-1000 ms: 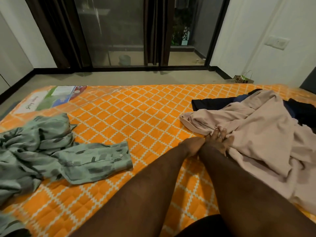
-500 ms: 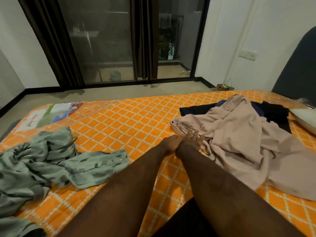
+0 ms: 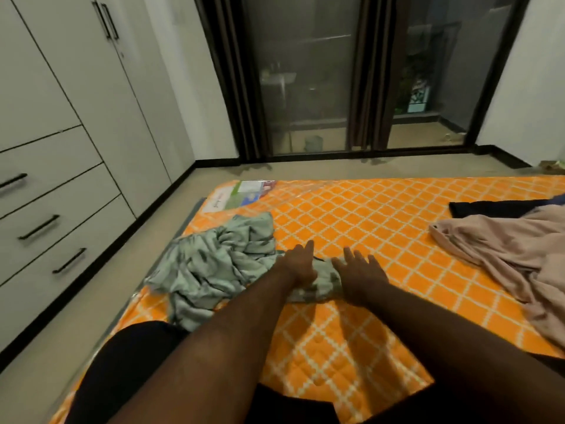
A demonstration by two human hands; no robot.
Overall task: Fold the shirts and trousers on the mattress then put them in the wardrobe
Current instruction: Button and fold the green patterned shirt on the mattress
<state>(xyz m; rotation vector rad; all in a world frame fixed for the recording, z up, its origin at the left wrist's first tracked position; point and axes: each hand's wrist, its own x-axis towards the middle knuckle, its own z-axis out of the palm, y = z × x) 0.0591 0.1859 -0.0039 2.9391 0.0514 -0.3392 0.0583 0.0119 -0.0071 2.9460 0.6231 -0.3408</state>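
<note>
The left hand (image 3: 298,266) and the right hand (image 3: 360,278) rest with straight fingers on the crumpled green shirt (image 3: 214,264) on the orange mattress (image 3: 367,215). From them, a pink garment (image 3: 519,255) lies at 3 o'clock and the wardrobe (image 3: 76,117) stands at 10 o'clock.

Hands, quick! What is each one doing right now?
Left hand: open, lying flat on the green shirt.
Right hand: open, fingers spread, at that shirt's edge.

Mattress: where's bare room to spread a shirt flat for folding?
Widest bare stretch of the mattress: between the green shirt and the pink garment, beyond the left hand and right hand. The strip nearer than the hands is bare too. Crowded: left edge by the green shirt, right side by the pink garment and a dark garment.
</note>
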